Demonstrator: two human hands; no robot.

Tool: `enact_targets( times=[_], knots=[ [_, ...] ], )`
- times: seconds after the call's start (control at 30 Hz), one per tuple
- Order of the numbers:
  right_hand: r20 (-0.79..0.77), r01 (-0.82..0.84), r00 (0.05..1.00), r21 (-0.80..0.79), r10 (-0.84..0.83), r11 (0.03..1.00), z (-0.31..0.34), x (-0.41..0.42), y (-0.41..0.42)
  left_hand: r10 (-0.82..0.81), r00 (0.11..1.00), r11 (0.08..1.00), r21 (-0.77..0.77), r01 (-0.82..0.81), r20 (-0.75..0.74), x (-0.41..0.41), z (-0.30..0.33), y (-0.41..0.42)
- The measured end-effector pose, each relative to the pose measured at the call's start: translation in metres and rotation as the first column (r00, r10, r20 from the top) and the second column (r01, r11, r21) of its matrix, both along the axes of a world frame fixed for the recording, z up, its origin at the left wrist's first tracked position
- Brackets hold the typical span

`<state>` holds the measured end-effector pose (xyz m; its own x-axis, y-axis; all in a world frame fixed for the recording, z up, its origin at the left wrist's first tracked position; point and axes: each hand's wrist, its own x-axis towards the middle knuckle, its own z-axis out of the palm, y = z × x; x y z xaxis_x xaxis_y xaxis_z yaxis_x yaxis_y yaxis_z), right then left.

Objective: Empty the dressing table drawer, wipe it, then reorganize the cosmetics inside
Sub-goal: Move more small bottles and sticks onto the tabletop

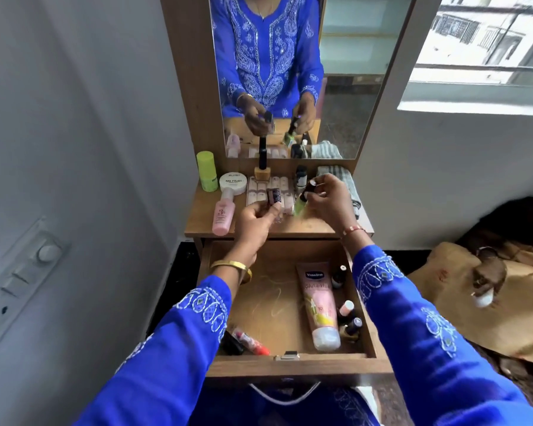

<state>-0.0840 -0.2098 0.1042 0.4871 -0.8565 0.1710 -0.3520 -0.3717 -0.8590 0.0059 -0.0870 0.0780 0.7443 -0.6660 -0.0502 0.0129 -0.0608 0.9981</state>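
Emptying underway: left hand (259,218) pinching a small dark bottle (274,196), right hand (326,196) gripping two little bottles (305,196), both above the tabletop behind the open drawer (293,362). Still inside the drawer: pink Vaseline tube (320,305), light, soft, probably slick, best taken around its middle; glass polish bottles (348,318) beside it, fragile, best lifted by caps.

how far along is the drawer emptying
Partly done. Already out on the tabletop: pink bottle, green bottle, nail polish tub. In hand: left hand and right hand each hold small bottles. Still in the drawer: Vaseline tube and several small bottles. Wiping and reorganizing remain.
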Motion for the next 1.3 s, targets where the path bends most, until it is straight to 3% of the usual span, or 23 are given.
enact_targets(
  times=[0.23, 0.6, 0.77, 0.9, 1.0, 1.3],
  knots=[
    [-0.124, 0.054, 0.990, -0.100, -0.066, 0.994, 0.005, 0.017, -0.021, 0.009, 0.986, 0.993, 0.112, -0.028, 0.165, 0.012, 0.001, -0.022],
    [-0.277, -0.028, 0.960, -0.181, -0.024, 0.983, 0.010, 0.019, -0.015, 0.016, 0.989, 0.990, 0.136, -0.036, 0.146, 0.007, 0.000, -0.028],
    [-0.184, -0.064, 0.983, -0.389, -0.009, 0.919, 0.017, 0.014, -0.001, 0.011, 0.995, 0.992, 0.123, -0.023, 0.099, 0.003, 0.000, -0.027],
    [-0.275, -0.248, 0.946, -0.277, 0.170, 0.928, 0.022, 0.012, 0.017, -0.042, 0.992, 0.994, 0.103, 0.030, 0.120, -0.005, 0.003, -0.026],
    [-0.317, -0.288, 0.925, -0.233, 0.208, 0.929, 0.021, 0.005, 0.019, -0.057, 0.982, 0.993, 0.109, 0.038, 0.178, -0.011, 0.007, -0.024],
    [-0.314, -0.079, 0.949, -0.201, 0.012, 0.976, 0.011, -0.013, -0.007, -0.008, 0.986, 0.987, 0.157, -0.018, 0.164, -0.013, -0.001, -0.022]
  ],
)
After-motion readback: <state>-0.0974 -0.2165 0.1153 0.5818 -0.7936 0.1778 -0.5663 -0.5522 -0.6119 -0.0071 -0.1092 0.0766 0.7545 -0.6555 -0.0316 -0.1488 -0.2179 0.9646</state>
